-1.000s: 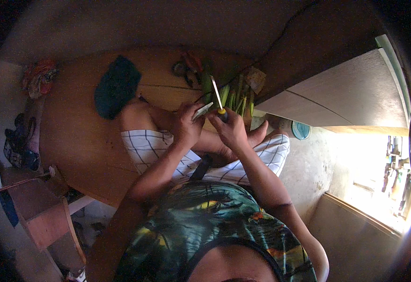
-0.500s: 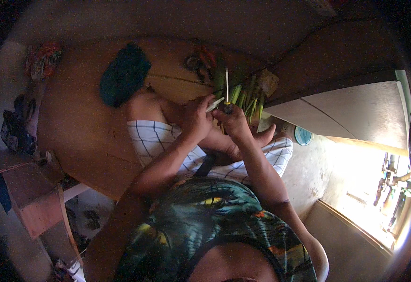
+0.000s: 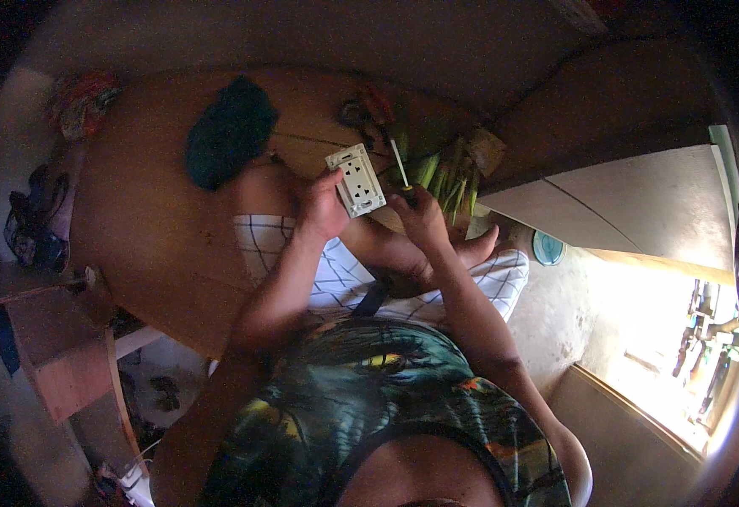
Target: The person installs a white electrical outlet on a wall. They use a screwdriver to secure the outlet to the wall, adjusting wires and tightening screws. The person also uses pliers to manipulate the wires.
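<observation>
My left hand [image 3: 324, 207] grips a white double wall socket [image 3: 357, 180] by its left edge, with the slotted front turned up toward me. Just to the right, my right hand [image 3: 422, 216] is closed around the dark handle of a screwdriver [image 3: 400, 163]. Its pale shaft points up and away, and a yellow ring shows where shaft meets handle. The screwdriver tip is apart from the socket. Both hands are above my crossed legs.
A dark teal cloth bundle [image 3: 231, 133] lies on the brown wooden surface [image 3: 154, 203]. Beyond my hands are a roll of tape [image 3: 351, 112], a red-handled tool [image 3: 376, 105] and green leafy stalks [image 3: 454, 186]. Right are a pale cabinet [image 3: 631, 198] and a round teal lid [image 3: 548, 247].
My left hand has turned the socket from edge-on to face-up and shifted it a little left. The screwdriver now leans left, apart from the socket.
</observation>
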Action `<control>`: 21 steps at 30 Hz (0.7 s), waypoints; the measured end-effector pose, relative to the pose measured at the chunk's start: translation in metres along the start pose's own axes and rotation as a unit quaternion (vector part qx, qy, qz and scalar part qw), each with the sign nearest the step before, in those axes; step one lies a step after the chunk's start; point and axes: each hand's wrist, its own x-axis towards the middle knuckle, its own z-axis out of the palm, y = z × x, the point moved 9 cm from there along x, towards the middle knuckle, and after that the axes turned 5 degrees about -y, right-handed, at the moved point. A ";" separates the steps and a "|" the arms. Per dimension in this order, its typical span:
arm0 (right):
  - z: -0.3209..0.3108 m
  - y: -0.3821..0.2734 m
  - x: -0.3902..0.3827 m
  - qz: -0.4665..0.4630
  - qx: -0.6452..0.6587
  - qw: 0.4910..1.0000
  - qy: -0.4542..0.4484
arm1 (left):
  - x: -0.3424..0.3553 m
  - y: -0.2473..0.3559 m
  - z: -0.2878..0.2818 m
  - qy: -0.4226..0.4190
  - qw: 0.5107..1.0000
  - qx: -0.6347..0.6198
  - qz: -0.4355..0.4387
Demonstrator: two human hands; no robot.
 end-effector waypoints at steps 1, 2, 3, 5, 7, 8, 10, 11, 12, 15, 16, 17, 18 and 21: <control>-0.002 0.012 -0.007 0.005 0.026 0.999 -0.033 | 0.001 0.000 0.003 0.009 1.000 0.010 0.009; -0.005 0.030 -0.015 0.011 0.053 0.996 -0.067 | 0.000 0.002 0.007 0.002 1.000 0.016 0.016; -0.006 0.043 -0.025 0.017 0.078 0.992 -0.102 | -0.001 0.003 0.011 -0.005 0.999 0.021 0.023; -0.025 0.012 -0.060 -0.130 0.052 0.984 -0.109 | -0.003 0.009 0.013 -0.006 0.998 0.042 0.053; -0.033 -0.009 -0.092 -0.100 0.100 0.974 -0.175 | -0.002 0.013 0.015 0.000 0.993 0.075 0.091; -0.031 -0.010 -0.109 0.004 0.163 0.959 -0.232 | -0.003 0.016 0.022 -0.006 0.988 0.107 0.112; -0.022 -0.007 -0.131 0.074 0.236 0.931 -0.268 | -0.007 0.023 0.041 -0.020 0.974 0.170 0.150; -0.019 -0.006 -0.135 0.079 0.244 0.928 -0.270 | -0.007 0.022 0.041 -0.018 0.969 0.196 0.150; -0.017 -0.007 -0.138 0.085 0.252 0.925 -0.272 | -0.008 0.020 0.041 -0.015 0.963 0.223 0.150; -0.010 -0.013 -0.137 0.072 0.255 0.928 -0.263 | -0.013 0.024 0.040 -0.003 0.925 0.341 0.167; -0.009 -0.012 -0.134 0.058 0.248 0.932 -0.258 | -0.016 0.025 0.045 0.000 0.907 0.383 0.176; -0.009 -0.012 -0.132 0.044 0.240 0.936 -0.253 | -0.018 0.026 0.050 -0.003 0.898 0.399 0.184; -0.008 -0.011 -0.132 0.052 0.245 0.934 -0.254 | -0.020 0.026 0.055 -0.005 0.890 0.414 0.192; -0.007 -0.011 -0.131 0.065 0.249 0.931 -0.259 | -0.021 0.024 0.055 -0.005 0.898 0.400 0.185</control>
